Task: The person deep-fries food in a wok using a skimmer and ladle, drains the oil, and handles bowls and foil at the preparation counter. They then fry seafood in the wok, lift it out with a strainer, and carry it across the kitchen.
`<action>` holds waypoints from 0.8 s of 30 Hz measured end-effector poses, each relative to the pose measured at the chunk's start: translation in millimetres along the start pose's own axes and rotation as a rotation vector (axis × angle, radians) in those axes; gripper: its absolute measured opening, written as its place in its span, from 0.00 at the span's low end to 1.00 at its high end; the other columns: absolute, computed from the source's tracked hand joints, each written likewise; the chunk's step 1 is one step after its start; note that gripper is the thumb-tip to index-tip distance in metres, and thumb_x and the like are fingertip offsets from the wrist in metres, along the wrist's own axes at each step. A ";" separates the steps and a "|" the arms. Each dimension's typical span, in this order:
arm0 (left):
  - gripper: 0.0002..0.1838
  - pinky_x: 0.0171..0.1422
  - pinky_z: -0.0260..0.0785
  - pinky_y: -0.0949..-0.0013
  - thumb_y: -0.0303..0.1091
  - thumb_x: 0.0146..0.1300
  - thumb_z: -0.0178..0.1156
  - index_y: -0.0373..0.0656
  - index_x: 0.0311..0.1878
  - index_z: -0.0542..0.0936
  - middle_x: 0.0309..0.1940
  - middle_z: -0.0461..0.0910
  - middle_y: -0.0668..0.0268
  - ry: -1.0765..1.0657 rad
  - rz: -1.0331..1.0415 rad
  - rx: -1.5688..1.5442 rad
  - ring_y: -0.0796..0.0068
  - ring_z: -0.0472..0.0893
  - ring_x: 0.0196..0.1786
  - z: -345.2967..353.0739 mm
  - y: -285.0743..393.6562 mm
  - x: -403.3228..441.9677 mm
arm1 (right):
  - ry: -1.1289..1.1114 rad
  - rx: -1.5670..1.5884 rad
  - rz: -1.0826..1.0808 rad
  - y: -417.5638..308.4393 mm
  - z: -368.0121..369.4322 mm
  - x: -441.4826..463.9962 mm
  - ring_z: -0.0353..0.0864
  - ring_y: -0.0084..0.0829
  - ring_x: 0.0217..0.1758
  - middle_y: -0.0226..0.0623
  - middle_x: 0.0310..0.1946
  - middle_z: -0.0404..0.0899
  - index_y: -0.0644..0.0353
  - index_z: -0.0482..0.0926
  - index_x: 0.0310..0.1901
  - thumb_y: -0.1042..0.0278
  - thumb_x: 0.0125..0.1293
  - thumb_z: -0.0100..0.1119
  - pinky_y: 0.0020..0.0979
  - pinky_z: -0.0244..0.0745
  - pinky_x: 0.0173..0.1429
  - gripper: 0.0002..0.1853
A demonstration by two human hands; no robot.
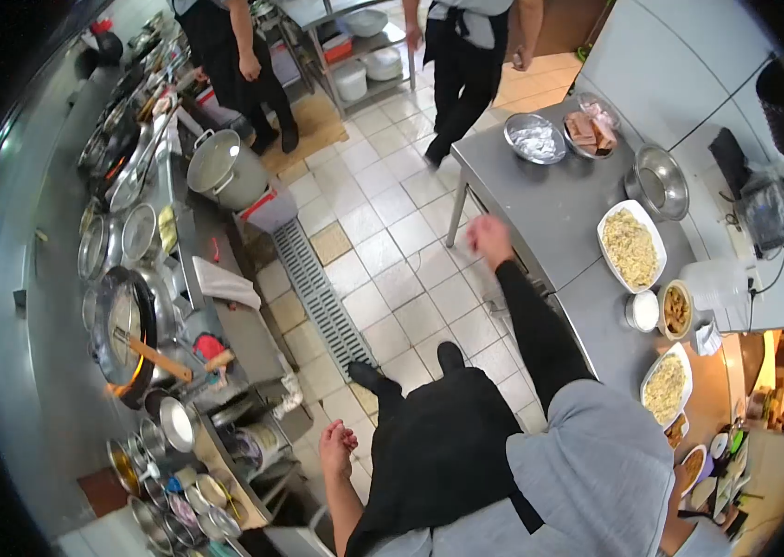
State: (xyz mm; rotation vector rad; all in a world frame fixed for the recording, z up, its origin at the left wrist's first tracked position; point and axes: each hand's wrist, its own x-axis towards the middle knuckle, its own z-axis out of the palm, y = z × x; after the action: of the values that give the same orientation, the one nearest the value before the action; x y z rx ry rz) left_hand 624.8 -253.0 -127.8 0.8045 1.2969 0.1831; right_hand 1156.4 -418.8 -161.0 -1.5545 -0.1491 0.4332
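Note:
My left hand hangs low at the left of my black apron, its fingers curled in, with no object visible in them. My right hand, at the end of a black sleeve, is stretched forward beside the left edge of the steel table. It is blurred, so its fingers and anything in them cannot be made out. Neither hand visibly touches anything. My shoes point up the tiled floor.
Bowls and dishes of food line the table. On the left are a stove with a wok, a large pot and a floor grate. Two people stand ahead. A bare arm shows lower right.

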 end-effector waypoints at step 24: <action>0.15 0.32 0.70 0.58 0.38 0.57 0.49 0.38 0.24 0.79 0.22 0.79 0.56 0.124 0.069 0.875 0.62 0.79 0.26 -78.9 -158.5 -70.7 | 0.427 -1.005 -0.341 -27.1 -140.0 99.8 0.82 0.50 0.43 0.49 0.37 0.83 0.60 0.80 0.40 0.55 0.60 0.59 0.46 0.75 0.44 0.16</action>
State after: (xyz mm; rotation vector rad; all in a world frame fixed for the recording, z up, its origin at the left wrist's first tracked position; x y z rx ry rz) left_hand 483.7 -372.4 -174.5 1.5957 1.4683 -0.3143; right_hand 1303.1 -512.3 -155.5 -2.5044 -0.3222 -0.3210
